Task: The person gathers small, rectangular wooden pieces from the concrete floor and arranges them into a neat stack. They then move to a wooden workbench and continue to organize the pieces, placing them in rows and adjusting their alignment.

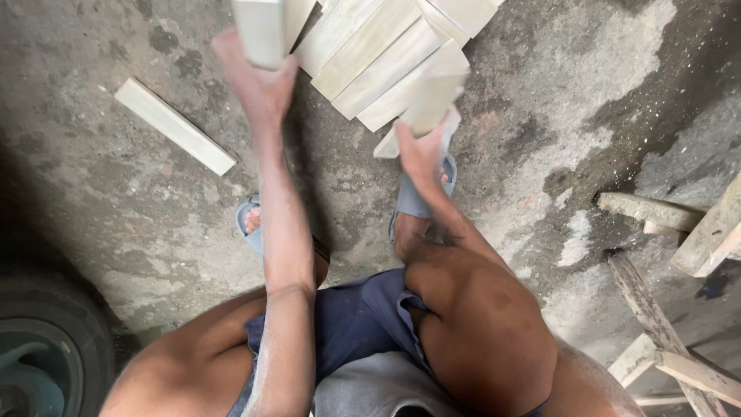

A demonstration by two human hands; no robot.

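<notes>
Hands first: the left hand [258, 81] is clamped on the lower end of a pale wood block [261, 31] held upright at the top edge. The right hand [421, 150] grips a blurred block [432, 96], lifted just above the pile [386, 54] of like blocks on the concrete floor [116, 208]. One loose plank [174, 125] lies left; a tyre [46, 347] and scrap timber [671, 309] flank the squatting person.

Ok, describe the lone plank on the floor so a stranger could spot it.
Start at the pile of pale planks by the person's feet and look left across the concrete floor. The single plank lies there diagonally, apart from the stack, untouched by either hand.
</notes>
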